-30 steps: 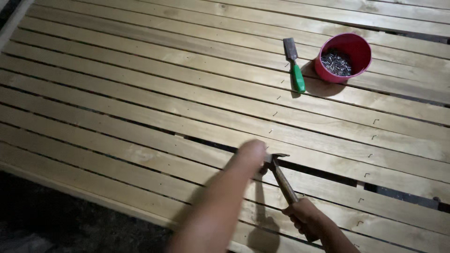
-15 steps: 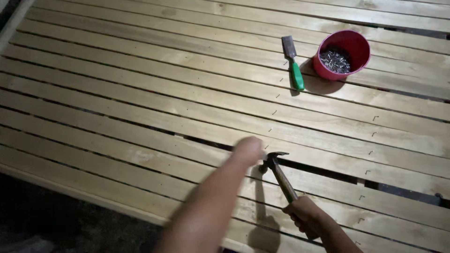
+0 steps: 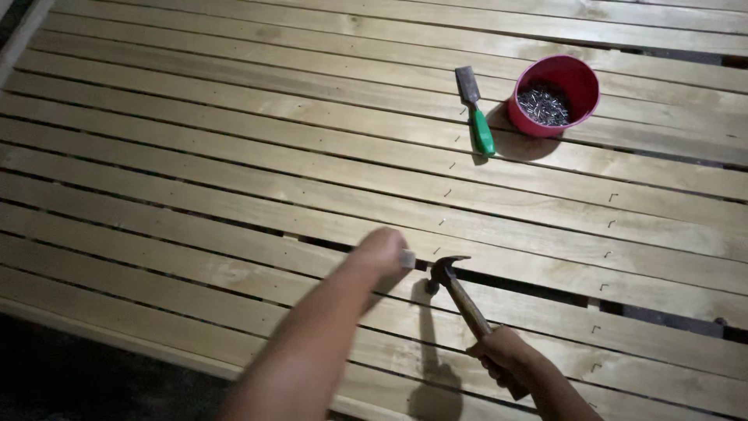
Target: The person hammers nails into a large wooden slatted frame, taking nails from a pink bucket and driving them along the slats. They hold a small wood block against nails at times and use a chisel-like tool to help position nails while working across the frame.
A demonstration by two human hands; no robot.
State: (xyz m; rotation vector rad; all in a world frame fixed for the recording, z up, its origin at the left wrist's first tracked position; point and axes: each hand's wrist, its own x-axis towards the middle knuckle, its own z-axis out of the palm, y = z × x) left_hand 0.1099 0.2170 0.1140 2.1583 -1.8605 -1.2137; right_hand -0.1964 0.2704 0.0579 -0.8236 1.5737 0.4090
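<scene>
**Student:** Since the frame half a second earlier, what has shifted?

**Demonstrator:** Very little. The claw hammer (image 3: 456,290) sits at almost the same angle, its head just beside the left hand (image 3: 383,253); the view has moved slightly, so the red bucket (image 3: 555,95) and the chisel (image 3: 474,111) appear a touch lower.

**Student:** And the surface?

**Demonstrator:** Pale wooden slats (image 3: 234,156) run across the whole view, with narrow dark gaps between them. Small metal fasteners dot the boards in two rough columns. The lower left corner falls away into darkness; nothing of the room beyond can be made out.

**Student:** How are the hands posed?

**Demonstrator:** The left hand reaches forward from the bottom edge, arm extended, fingers bunched at the tip over a slat next to a dark gap. A small pale object shows at the fingertips; whether it is pinched I cannot tell. The right hand (image 3: 502,357) is clenched around the hammer's wooden handle, low on the shaft, with the head angled up and to the left, close above the boards.

**Student:** Where do the other tools lie?

**Demonstrator:** Well apart from the hands, at upper right. The green-handled chisel lies on a slat just beside the bucket, which holds a heap of nails (image 3: 543,105).
</scene>
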